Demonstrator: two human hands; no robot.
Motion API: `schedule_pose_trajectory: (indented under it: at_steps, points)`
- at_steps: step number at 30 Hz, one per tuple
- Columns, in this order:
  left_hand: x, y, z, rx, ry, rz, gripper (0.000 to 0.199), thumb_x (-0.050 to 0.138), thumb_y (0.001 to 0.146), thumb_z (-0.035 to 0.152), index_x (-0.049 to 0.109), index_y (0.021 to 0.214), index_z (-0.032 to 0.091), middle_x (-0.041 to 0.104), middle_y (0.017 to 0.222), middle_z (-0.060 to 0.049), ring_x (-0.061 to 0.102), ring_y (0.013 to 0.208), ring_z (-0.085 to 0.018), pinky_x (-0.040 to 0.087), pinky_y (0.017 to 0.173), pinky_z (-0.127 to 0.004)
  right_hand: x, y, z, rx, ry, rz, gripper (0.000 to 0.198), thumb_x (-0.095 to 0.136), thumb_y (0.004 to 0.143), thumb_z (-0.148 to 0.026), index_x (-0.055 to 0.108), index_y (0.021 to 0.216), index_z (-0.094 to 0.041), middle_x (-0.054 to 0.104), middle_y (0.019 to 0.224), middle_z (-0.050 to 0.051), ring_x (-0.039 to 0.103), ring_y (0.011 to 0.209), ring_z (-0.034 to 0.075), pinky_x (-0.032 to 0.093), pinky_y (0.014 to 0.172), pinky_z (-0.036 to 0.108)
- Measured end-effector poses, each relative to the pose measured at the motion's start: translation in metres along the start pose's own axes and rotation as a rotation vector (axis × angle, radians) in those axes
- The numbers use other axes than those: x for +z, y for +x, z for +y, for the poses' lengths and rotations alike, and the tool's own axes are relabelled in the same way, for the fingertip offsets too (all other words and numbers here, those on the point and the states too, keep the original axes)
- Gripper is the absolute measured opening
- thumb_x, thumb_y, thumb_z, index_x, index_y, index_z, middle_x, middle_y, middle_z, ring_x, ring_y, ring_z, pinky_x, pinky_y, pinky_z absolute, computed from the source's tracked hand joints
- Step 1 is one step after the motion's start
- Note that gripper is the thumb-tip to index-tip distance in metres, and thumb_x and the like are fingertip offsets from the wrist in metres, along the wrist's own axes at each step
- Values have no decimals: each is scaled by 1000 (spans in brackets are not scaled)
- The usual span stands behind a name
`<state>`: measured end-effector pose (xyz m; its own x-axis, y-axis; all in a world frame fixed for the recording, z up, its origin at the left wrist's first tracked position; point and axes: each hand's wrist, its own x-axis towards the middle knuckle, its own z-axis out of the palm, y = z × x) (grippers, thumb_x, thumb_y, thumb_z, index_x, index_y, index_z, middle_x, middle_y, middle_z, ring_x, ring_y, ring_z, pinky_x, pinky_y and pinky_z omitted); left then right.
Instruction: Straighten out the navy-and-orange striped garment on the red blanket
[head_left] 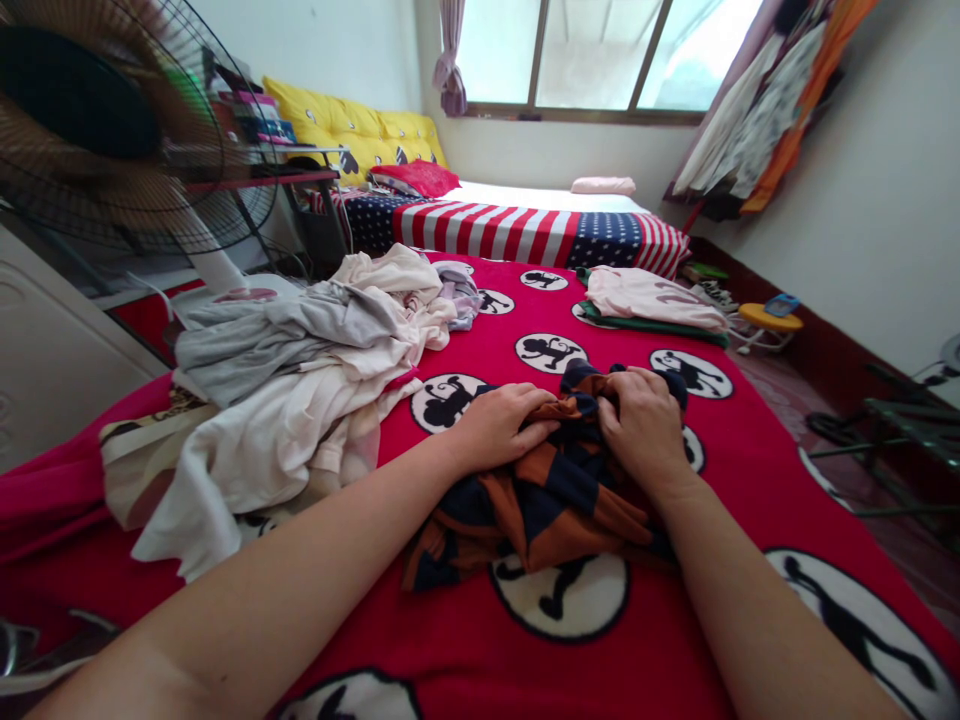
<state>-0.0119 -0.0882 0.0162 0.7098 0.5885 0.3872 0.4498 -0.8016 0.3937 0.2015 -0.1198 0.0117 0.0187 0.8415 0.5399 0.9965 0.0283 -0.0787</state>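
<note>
A crumpled garment (551, 500) with orange-brown and navy stripes lies bunched on the red blanket (720, 600) in front of me. My left hand (506, 425) is closed on the garment's upper left part, thumb and fingers pinching the cloth. At its upper right, my right hand (641, 420) grips a gathered fold, the fingers curled over and partly hidden. Which kind of garment it is I cannot tell. Left of my hands lies a loose pile of white and grey clothes (300, 410). Farther back on the right rests a flat pink shirt (649, 297) on a dark green cloth (660, 323).
At the upper left a fan (82, 100) is spinning close by. Behind the blanket stands a bed with a stars-and-stripes cover (487, 230). A yellow stool (771, 318) is on the floor at right, and clothes hang (787, 110) by the window.
</note>
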Motion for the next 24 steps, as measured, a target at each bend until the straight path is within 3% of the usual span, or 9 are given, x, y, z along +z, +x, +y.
schedule_pose_trajectory:
  at_steps: [24]
  points:
    - [0,0,1,-9,-8,-5,29,53,93,32,61,117,18,66,110,-7,62,101,-22,48,88,-31,2,0,2,-13,14,21,13,49,82,-23,60,88,-18,67,106,15,52,116,32,43,87,43]
